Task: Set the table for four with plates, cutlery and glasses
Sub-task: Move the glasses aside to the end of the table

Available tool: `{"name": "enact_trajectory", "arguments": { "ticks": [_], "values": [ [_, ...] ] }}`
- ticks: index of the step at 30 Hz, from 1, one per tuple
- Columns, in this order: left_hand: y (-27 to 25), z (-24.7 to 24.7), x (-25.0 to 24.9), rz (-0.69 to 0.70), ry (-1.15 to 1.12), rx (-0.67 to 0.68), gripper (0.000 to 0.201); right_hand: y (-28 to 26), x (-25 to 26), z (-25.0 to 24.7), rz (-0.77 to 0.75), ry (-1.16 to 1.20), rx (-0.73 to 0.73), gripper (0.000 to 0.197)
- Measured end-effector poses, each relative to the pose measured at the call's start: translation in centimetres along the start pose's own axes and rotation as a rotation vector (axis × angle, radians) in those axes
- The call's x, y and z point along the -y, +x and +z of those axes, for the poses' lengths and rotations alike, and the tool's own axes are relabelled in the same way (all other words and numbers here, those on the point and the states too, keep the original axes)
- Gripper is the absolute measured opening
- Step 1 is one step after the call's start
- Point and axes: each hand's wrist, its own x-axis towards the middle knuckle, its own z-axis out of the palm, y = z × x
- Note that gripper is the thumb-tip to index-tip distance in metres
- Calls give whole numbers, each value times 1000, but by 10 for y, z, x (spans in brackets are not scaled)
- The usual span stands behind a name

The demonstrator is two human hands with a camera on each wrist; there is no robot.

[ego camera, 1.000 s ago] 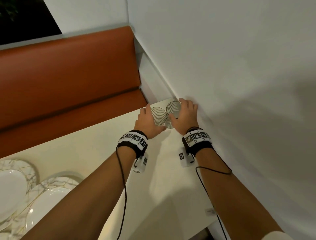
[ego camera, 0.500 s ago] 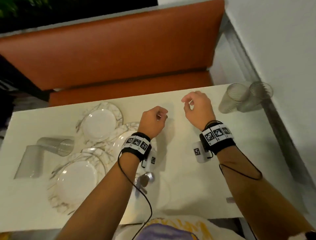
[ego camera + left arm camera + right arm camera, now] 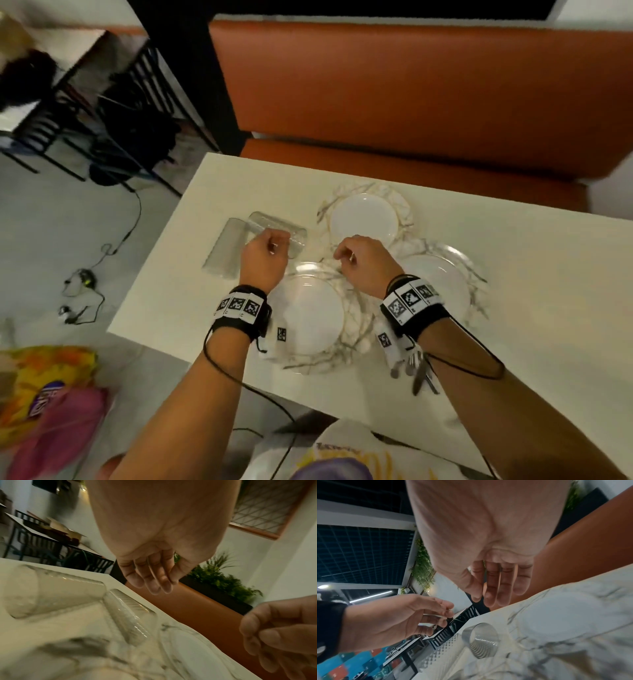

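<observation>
Two glasses [image 3: 56, 589] lie toppled, clearest from left wrist.

Table [image 3: 534, 308] with plates [image 3: 363, 217], glasses [image 3: 224, 248], cutlery [image 3: 416, 371]

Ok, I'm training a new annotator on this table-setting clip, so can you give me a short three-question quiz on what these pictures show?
1. True or false: the left hand and the right hand each hold one of the glasses.
2. Where does the cutlery lie? A) on a plate; B) on the table, by the right wrist; C) on the bench.
3. How many plates show in the head view?

Key: 1. False: both hands are empty, and the two glasses lie on their sides on the table. 2. B. 3. Three.
</observation>
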Motion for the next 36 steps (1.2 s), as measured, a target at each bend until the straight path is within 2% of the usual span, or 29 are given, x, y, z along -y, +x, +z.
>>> {"name": "enact_trajectory", "arguments": {
  "ticks": [5,7,10,11,13,15,19,23,27,30,36],
  "values": [
    [40,-61,81,-96,214,-143,24,50,49,55,26,-39,31,19],
    [47,-71,105,-182,295,-156,39,67,59,70,56,-76,59,19],
    [50,-76,129,-328,419,-27,82,90,70,88,84,-186,72,31],
    [50,-75,136,-370,431,39,90,97,71,92,92,-236,63,38],
    [50,-75,143,-415,336,105,89,110,73,98,121,-334,44,54],
    [50,-77,147,-420,202,90,80,123,72,103,184,-394,53,71],
    [49,-91,147,-355,115,7,75,139,63,119,313,-486,137,96],
    [61,-115,130,-240,16,-130,85,144,53,123,299,-458,86,85],
    [80,-130,92,-170,-76,-179,89,133,60,95,215,-116,-162,84],
    [91,-116,58,-81,-79,-160,86,110,66,58,148,94,-371,83],
    [88,-32,-28,102,-38,66,85,39,42,-29,111,109,-586,80]
  ]
}}
